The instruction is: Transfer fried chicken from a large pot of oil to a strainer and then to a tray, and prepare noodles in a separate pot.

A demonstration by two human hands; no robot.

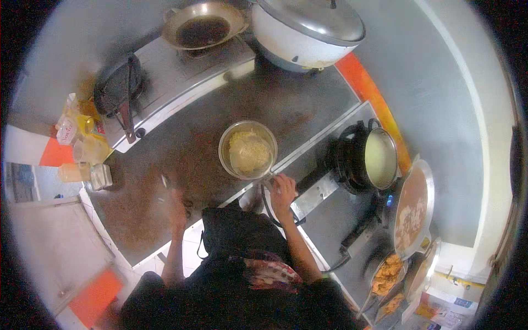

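A round, clear-walled bowl (222,153) stands on the brown worktop and holds a pale yellow, crumbly or stringy food (251,152). My right hand (283,193) is at the bowl's near right edge, its fingers curled around a short light handle (270,175) at the rim. My left hand (177,206) is blurred, over the worktop to the left of the bowl and apart from it. By its fingertips is a small shiny metal thing (166,180), perhaps a spoon; blur hides whether the fingers grip it.
At the right, a pot of pale liquid (381,159) sits near a black burner (348,159). A large round pan (412,206) and a strainer of fried food (387,274) are nearer. A wok (205,29), a lidded pot (305,37) and a dark pan (115,86) stand behind. Containers (90,148) line the left.
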